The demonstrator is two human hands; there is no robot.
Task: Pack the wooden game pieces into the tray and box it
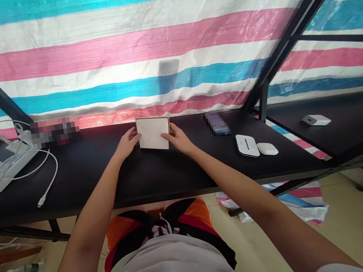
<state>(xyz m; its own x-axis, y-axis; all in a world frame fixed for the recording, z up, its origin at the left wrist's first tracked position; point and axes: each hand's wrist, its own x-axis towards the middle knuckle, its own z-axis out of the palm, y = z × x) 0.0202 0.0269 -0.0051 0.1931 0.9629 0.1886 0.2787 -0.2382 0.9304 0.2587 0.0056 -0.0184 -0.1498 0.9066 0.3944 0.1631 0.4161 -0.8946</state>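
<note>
A small white rectangular panel or shallow box point(153, 133) with brownish edges and a few dark specks stands tilted at the back middle of the black desk point(133, 181). My left hand point(128, 144) grips its left edge, thumb on the front face. On the other side my right hand point(179, 137) holds the right edge, with its thumb also on the front and its fingers behind. What lies behind the white piece is hidden.
At left, a white power strip point(16, 169) carries chargers and a looping white cable point(55, 168). To the right are a phone point(217, 123), a white flat device point(247, 145), a white rounded case point(267, 148) and a white adapter point(316, 120). A striped tarp point(138, 45) hangs behind.
</note>
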